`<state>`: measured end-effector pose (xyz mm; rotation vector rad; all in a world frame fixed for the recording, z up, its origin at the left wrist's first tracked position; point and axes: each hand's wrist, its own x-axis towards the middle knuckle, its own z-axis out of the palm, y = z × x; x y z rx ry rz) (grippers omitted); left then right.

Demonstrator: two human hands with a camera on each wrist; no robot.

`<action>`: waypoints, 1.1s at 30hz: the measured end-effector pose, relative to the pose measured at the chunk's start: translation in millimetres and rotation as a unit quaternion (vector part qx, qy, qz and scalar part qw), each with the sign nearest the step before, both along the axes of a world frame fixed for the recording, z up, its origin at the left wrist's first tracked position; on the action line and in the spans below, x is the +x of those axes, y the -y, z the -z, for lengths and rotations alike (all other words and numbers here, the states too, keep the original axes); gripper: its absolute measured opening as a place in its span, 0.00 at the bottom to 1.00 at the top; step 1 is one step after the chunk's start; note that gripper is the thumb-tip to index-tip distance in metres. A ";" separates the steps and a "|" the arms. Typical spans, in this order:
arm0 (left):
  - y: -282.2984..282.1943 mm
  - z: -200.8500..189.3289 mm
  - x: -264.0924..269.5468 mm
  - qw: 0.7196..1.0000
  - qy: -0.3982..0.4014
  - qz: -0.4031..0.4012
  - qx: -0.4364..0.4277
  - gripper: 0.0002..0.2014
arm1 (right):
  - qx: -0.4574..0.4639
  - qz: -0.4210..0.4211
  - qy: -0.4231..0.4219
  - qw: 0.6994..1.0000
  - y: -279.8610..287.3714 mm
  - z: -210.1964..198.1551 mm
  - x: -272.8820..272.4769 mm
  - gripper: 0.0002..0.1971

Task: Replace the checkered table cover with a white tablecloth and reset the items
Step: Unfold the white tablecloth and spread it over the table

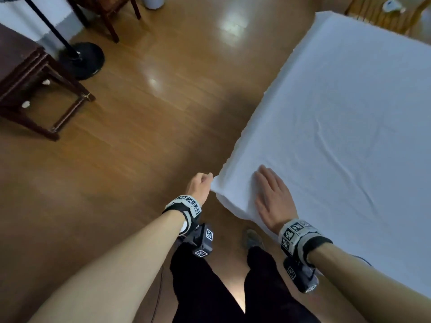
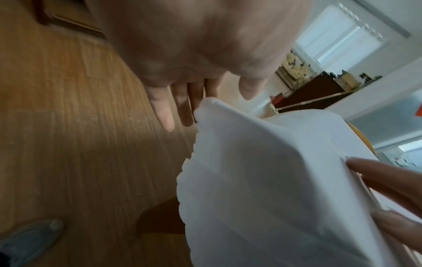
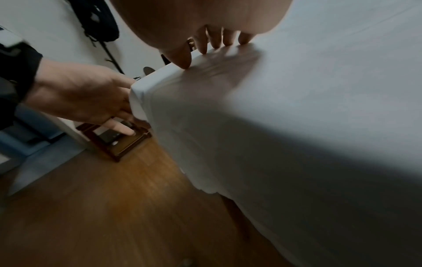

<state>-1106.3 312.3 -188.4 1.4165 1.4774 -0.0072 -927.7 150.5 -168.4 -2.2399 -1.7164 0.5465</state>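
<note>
Left hand (image 1: 200,185) reaches forward, fingers curled in a pinch; right hand (image 1: 274,201) lies palm down, fingers straight and spread.

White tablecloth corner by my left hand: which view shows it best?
The right wrist view: the white fabric tablecloth's corner shows sharp, with the left hand touching it. The head view shows it small, beside that hand. The left wrist view shows blurred folds, grip hidden.

Head view high above the white tablecloth (image 1: 338,117) corner; both wrist views close, sharing it.
</note>
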 end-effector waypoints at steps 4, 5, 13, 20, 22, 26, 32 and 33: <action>-20.9 10.6 -7.9 0.994 0.055 0.089 -0.006 0.10 | 0.002 0.058 0.014 0.998 -3.9 -1.0 -17.5 0.33; -24.1 10.7 -11.6 0.993 0.068 0.100 -0.006 0.10 | -0.002 0.077 0.019 0.997 -5.5 0.1 -21.6 0.34; -46.7 -5.8 -35.9 0.968 0.150 0.142 -0.140 0.22 | 0.011 0.218 0.045 0.975 -25.5 12.5 -70.1 0.34; -51.9 -9.5 -36.6 0.975 0.174 0.139 -0.026 0.14 | 0.005 0.229 0.075 0.971 -28.9 17.5 -74.9 0.33; -54.6 -2.7 -36.7 0.977 0.155 0.146 -0.029 0.14 | 0.004 0.242 0.086 0.966 -32.2 18.6 -84.0 0.32; -51.7 17.3 -41.7 0.981 0.094 0.168 -0.032 0.07 | -0.006 0.252 0.089 0.964 -33.8 23.2 -116.7 0.31; -55.9 26.0 -54.3 0.975 -0.028 0.220 -0.006 0.07 | 0.003 0.161 0.064 0.985 -29.1 18.1 -163.2 0.30; -57.0 24.1 -58.1 0.972 -0.051 0.231 -0.004 0.08 | 0.012 0.139 0.054 0.989 -27.1 14.8 -168.1 0.29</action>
